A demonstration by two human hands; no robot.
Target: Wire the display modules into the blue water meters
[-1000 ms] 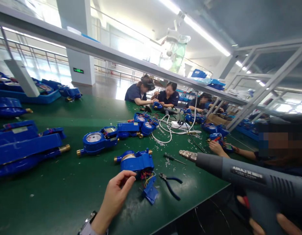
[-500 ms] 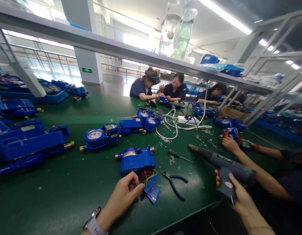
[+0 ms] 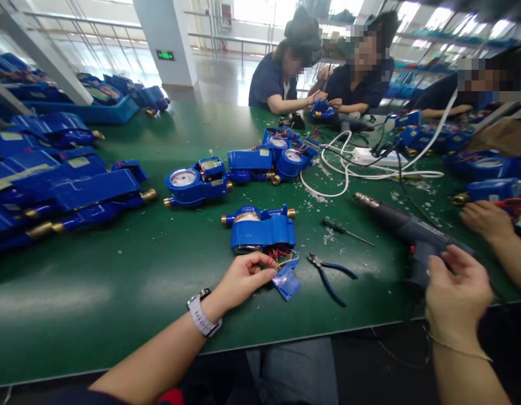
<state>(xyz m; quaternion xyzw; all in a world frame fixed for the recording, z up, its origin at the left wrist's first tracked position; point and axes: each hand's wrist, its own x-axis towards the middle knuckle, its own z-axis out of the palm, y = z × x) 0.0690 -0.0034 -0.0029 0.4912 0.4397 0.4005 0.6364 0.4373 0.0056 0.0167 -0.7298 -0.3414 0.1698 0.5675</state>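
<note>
My left hand [image 3: 246,277], with a watch on the wrist, has thumb and forefinger pinched at the thin coloured wires [image 3: 282,260] coming out of a blue water meter [image 3: 263,232]. A small blue packet-like piece [image 3: 287,282] lies at the wire ends, just beyond my thumb. The meter has brass threaded ends and rests on the green table. My right hand [image 3: 458,289], slightly blurred, is beside the handle of a dark grey heat gun [image 3: 406,225] with its fingers apart. The gun rests on the tabletop, nozzle pointing left.
Cutting pliers [image 3: 330,275] and a screwdriver [image 3: 347,232] lie right of the meter. More meters [image 3: 197,183] stand behind, and several are piled at left [image 3: 66,180]. A white power strip [image 3: 378,157] has tangled cables. A co-worker's hand [image 3: 488,222] is at right; other people sit opposite.
My right hand has let go of the heat gun, which was held by its handle and now rests on the table. My left hand stays at the wires. The view has tilted downward.
</note>
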